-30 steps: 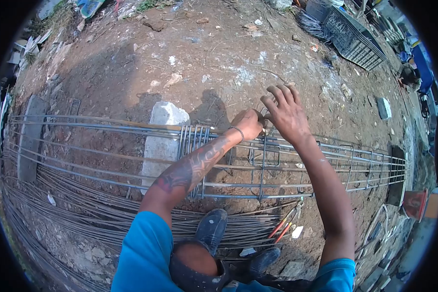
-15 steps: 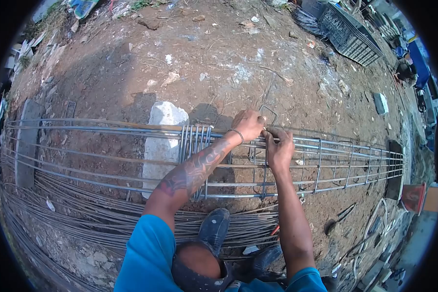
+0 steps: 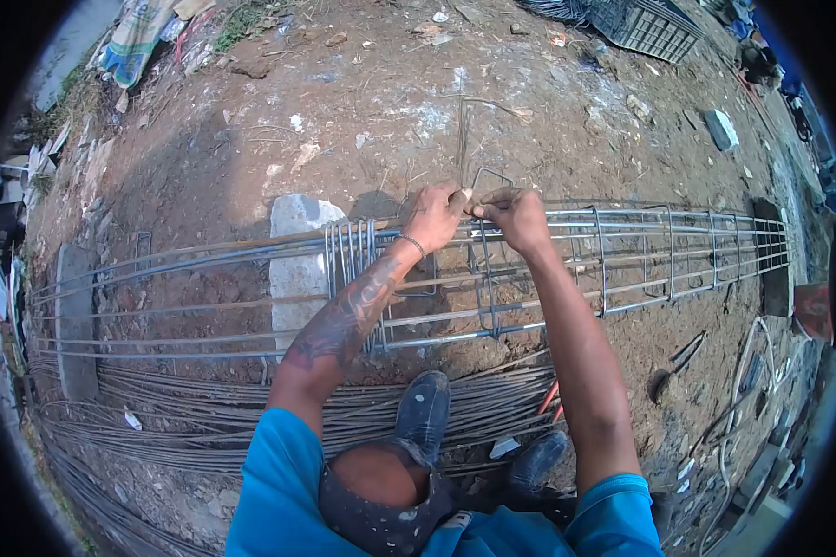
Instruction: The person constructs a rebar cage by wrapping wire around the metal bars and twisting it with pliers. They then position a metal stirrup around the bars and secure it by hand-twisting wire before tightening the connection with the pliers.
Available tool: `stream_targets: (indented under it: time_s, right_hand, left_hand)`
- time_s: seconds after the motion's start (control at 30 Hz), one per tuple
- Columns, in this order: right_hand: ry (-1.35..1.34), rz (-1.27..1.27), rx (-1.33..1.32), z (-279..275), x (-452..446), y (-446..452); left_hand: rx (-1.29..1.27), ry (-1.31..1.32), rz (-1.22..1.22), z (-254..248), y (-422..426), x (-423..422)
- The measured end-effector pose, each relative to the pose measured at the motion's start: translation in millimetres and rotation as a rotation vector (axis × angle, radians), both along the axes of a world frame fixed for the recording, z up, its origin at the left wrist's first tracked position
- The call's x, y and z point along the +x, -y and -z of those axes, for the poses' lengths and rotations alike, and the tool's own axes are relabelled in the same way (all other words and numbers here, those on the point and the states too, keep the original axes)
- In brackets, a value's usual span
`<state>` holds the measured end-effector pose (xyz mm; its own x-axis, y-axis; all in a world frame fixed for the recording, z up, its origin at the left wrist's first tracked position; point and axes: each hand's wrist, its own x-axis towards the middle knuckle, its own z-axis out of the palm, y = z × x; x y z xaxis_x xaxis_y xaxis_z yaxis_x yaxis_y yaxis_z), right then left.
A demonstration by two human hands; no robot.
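Observation:
Over the far side of a long rebar cage, my left hand (image 3: 434,215) and my right hand (image 3: 518,221) meet fingertip to fingertip. My left hand is closed in a pinch, and thin tie wires (image 3: 463,139) stretch away from its fingertips. The fingers of my right hand are also pinched, right beside them; what lies between is too small to make out. A square stirrup (image 3: 490,278) crosses the long bars (image 3: 427,342) just below my hands. Several stirrups (image 3: 351,251) are bunched together left of my left wrist, and others (image 3: 601,260) stand spaced out to the right.
A pale stone block (image 3: 297,223) lies under the cage, with supports at the left (image 3: 76,316) and right (image 3: 773,288) ends. Loose rods (image 3: 251,418) cover the ground by my boots (image 3: 424,408). A dark crate (image 3: 655,28) stands at the far right.
My view has shifted, and the cage appears tilted. Both hands remain together at the far bars, with my right hand turned more sideways. The thin wires show more clearly beyond the fingertips.

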<state>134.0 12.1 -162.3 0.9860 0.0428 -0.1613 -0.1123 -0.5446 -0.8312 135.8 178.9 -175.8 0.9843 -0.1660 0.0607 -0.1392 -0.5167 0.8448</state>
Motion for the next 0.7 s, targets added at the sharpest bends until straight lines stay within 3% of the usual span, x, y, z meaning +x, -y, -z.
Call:
stream_targets:
  time_s: [0.1, 0.13, 0.2, 0.27, 0.33, 0.4, 0.43, 0.47, 0.5, 0.53, 0.57, 0.6, 0.7]
  right_hand:
    - [0.242, -0.130, -0.086, -44, -37, 20]
    - [0.195, -0.093, -0.086, -55, -57, 41]
    - [0.407, -0.308, -0.220, -69, -86, 81]
    - [0.337, -0.277, -0.233, -72, -134, 130]
    - [0.247, -0.169, -0.381, -36, -183, 181]
    - [-0.084, 0.150, -0.415, 14, -235, 212]
    - [-0.498, 0.111, -0.394, 26, -251, 221]
    - [-0.682, 0.005, -0.421, 58, -269, 225]
    - [-0.668, -0.102, -0.380, 70, -283, 220]
    - [-0.638, -0.085, -0.316, 75, -293, 211]
    - [-0.559, 0.013, -0.303, 118, -306, 200]
    - [-0.293, 0.114, -0.339, 133, -316, 187]
    - [-0.380, 0.210, -0.159, 146, -310, 169]
  left_hand:
    - [-0.137, -0.155, 0.058, -8, 4, 0]
    - [-0.176, -0.209, 0.054, -5, 3, 3]
    - [-0.256, -0.286, 0.034, 2, 2, 7]
    - [-0.282, -0.302, 0.026, -1, 0, 4]
    - [-0.089, -0.223, 0.004, -10, 1, -3]
    - [0.428, -0.068, 0.016, -26, -1, -8]
    - [0.450, -0.093, 0.001, -32, 2, -15]
    - [0.472, -0.108, -0.031, -41, 2, -17]
    - [0.544, -0.069, -0.004, -50, 4, -16]
    - [0.618, -0.042, 0.013, -58, 5, -20]
    - [0.734, -0.040, 0.050, -67, 7, -19]
    - [0.843, -0.051, 0.083, -78, 10, -15]
    - [0.881, -0.035, 0.019, -131, 27, -28]
